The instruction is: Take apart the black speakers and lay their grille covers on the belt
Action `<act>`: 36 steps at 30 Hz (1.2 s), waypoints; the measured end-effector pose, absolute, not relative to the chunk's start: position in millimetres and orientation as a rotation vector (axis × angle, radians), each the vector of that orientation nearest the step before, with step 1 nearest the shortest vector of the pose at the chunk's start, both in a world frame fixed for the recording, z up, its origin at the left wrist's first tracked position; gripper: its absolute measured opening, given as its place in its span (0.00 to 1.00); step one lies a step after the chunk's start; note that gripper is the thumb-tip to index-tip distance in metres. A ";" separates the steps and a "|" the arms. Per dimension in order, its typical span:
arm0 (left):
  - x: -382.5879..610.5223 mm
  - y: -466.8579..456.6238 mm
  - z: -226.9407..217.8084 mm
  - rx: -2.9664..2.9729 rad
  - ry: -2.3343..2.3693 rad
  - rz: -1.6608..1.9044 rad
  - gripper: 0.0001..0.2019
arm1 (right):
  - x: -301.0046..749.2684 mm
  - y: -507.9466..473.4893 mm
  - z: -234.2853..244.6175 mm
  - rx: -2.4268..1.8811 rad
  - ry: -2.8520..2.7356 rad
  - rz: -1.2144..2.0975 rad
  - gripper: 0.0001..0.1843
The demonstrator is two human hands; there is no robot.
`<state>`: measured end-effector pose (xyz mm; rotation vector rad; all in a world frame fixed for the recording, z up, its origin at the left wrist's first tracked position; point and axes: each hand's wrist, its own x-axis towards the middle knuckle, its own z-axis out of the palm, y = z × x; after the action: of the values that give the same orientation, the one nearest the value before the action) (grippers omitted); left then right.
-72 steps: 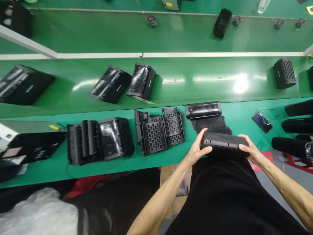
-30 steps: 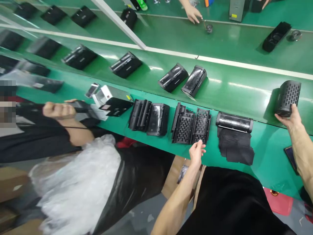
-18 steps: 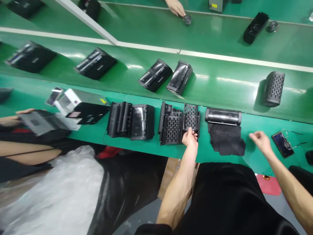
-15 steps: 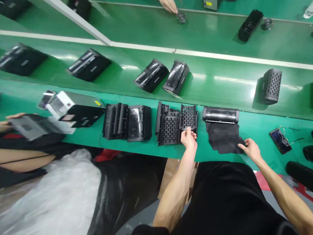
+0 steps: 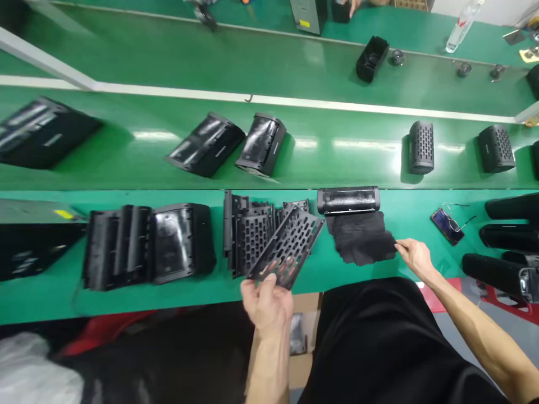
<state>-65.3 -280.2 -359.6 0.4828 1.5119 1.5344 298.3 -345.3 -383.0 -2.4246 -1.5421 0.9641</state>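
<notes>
My left hand (image 5: 268,303) grips the near end of a black perforated grille panel (image 5: 290,244), which is tilted and raised off the bench. Behind it lie more black grille panels (image 5: 255,235), stacked and partly covered by the held one. My right hand (image 5: 415,256) pinches the right corner of a black cloth sheet (image 5: 374,247) on a pile of similar sheets (image 5: 345,224). Just beyond the pile, a black speaker housing with a fine mesh front (image 5: 348,200) lies on its side.
Black housings (image 5: 181,241) and dark curved panels (image 5: 120,247) stand at left. Beyond the bench edge, several speakers (image 5: 261,145) sit on the green surface. A phone (image 5: 447,225) with glasses lies at right, near black cylinders (image 5: 509,238). Another person's hand (image 5: 354,7) shows far back.
My left hand has lifted a grille panel off the stack and drawn it toward me. My right hand has raised the cloth corner slightly. The view has shifted right.
</notes>
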 end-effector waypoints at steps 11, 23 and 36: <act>-13.7 -287.6 -385.1 0.277 1.437 1.130 0.18 | 274.1 -315.1 -241.8 -1.853 -1.515 1.185 0.12; 47.8 -282.9 -389.7 0.311 1.207 1.004 0.15 | 258.4 -293.3 -273.1 -1.608 -0.903 1.503 0.28; 39.3 -276.6 -359.2 0.475 1.097 0.907 0.26 | 290.0 -310.4 -325.4 -1.925 -0.867 1.408 0.31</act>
<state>39.3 -276.6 -359.2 0.4754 1.0965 0.9068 290.0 -310.4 -325.4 -1.9251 -0.8670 1.4082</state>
